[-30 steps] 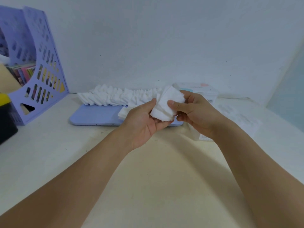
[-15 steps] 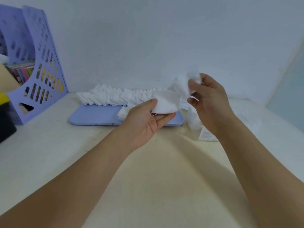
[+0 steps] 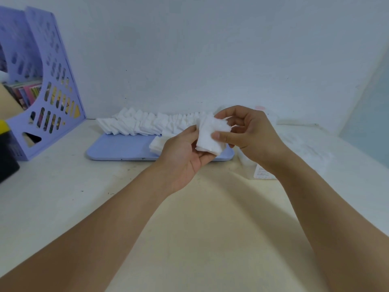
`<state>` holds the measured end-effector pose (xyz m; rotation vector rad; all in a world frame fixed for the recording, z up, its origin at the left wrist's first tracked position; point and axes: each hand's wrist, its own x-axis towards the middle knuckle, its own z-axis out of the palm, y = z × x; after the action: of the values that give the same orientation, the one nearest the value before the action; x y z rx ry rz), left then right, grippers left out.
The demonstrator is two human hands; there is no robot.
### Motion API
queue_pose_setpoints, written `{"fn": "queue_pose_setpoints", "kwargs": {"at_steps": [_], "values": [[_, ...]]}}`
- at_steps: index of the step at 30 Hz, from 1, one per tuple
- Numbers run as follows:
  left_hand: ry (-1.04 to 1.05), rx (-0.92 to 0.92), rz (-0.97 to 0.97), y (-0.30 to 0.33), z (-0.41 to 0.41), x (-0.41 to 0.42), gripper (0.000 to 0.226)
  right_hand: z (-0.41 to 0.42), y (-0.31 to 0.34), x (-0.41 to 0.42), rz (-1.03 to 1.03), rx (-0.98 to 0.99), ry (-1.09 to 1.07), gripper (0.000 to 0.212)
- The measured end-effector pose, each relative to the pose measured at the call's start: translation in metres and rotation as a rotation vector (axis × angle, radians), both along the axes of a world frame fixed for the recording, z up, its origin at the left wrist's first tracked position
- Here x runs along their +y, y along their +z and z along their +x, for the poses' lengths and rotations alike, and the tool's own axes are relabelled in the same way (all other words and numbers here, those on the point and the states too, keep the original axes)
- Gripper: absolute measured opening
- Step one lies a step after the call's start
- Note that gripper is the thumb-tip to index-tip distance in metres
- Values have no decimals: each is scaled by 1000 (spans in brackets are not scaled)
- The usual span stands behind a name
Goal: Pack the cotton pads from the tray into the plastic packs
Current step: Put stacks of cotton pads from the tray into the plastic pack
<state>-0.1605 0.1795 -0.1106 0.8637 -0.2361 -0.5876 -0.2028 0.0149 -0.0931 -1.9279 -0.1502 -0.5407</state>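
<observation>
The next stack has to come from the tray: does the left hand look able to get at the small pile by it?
Probably not yet: the left hand holds a stack of pads, though the small pile lies unobstructed beside it.

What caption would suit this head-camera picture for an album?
Both hands, left hand and right hand, hold a stack of cotton pads above the blue tray.

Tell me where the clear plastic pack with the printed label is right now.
In the head view the clear plastic pack with the printed label lies on the white table right of centre, beside the right end of the flat lilac plastic tray, partly hidden behind the right hand.
</observation>
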Motion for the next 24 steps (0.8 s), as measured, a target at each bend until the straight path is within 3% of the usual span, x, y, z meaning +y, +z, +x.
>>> {"fn": "queue_pose_setpoints", "kwargs": {"at_steps": [8,11,16,18,20,22,24], "values": [[8,31,11,-1,-4,0,32,0,-5,18,36,5,-176,47],[-43,71,-26,0,-6,-2,34,1,-4,38,274,151,-94,53],[-60,-109,159,-8,-7,-8,40,2,-14,56,262,247,-4,81],[-42,-156,223,-9,-2,-5,40,-2,-10,52,202,141,-7,69],[-52,-259,307,-8,2,-1,40,-7,-5,42,2,-7,-55,55],[-67,-344,366,-8,4,4,40,-7,-4,31,-193,-6,-51,51],[-13,-343,385,-9,7,6,41,-5,-3,25,-243,33,-34,40]]}}
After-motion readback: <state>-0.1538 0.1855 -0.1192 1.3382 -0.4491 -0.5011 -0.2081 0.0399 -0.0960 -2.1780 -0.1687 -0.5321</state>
